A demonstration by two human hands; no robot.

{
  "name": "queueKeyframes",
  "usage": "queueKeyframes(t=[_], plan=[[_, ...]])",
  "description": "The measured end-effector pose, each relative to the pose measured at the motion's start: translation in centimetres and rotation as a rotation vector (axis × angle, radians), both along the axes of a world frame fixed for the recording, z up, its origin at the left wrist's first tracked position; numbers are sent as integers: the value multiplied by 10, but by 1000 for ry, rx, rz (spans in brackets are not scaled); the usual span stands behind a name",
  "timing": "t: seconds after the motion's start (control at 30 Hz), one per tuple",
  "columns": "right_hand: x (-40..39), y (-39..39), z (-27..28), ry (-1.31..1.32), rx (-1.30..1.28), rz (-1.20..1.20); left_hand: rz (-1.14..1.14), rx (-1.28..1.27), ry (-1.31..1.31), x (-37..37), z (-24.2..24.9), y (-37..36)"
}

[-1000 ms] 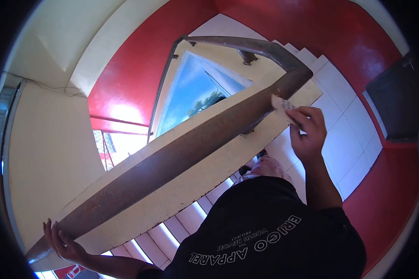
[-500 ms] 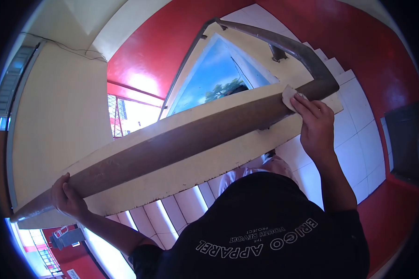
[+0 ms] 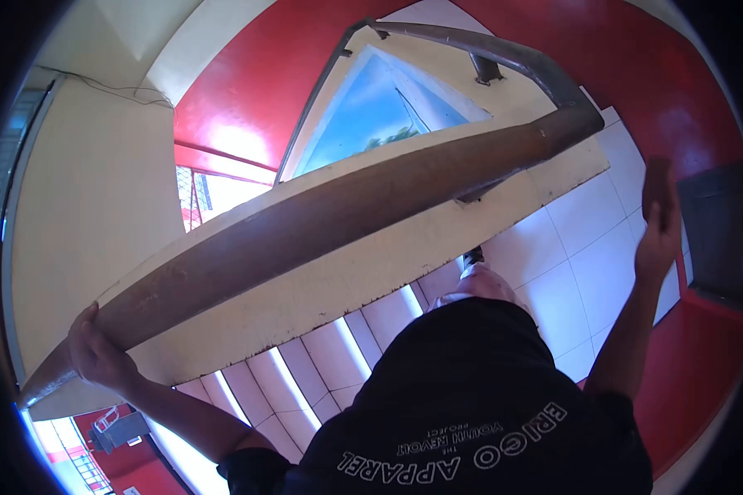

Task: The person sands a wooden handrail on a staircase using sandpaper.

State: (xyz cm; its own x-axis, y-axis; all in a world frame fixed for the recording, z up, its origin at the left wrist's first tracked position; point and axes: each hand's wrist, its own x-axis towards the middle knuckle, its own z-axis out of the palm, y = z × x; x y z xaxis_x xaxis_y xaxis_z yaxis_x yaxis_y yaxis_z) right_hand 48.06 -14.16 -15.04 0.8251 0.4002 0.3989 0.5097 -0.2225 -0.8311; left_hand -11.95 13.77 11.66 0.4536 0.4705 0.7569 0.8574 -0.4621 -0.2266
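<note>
Right hand [image 3: 659, 219] moving off rail [image 3: 330, 206], blurring; finger state untold. Left hand [image 3: 97, 351] curling round rail's left end. Rail: topping wall [image 3: 248, 320]; seeming stiff, heavy, smooth; best wrapping from above.

A cream wall ledge [image 3: 293, 307], its lower edge marked with dark flecks, carries the brown handrail [image 3: 305, 210]. Short posts [image 3: 485, 69] stand on the ledge beneath the rail, which bends sharply near the ledge's corner.
</note>
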Motion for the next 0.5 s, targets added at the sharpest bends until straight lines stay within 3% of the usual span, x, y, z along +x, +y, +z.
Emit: queueKeyframes(t=[0.1,0.3,0.33,0.43,0.47,0.5], plan=[[-14,-7,11,-23,42,-115,7,5,14,-1,0,-1],[-50,33,-10,89,159,111,40,-26,-30,-3,1,0],[-61,50,-13,-35,113,167,44,-25,-42,-5,1,1],[-123,116,-19,22,256,578,64,-10,-45,-6,-1,2],[-143,126,16,-457,95,597,80,4,-20,-6,-1,1],[-157,128,32,-532,86,670,97,19,6,-6,0,1]])
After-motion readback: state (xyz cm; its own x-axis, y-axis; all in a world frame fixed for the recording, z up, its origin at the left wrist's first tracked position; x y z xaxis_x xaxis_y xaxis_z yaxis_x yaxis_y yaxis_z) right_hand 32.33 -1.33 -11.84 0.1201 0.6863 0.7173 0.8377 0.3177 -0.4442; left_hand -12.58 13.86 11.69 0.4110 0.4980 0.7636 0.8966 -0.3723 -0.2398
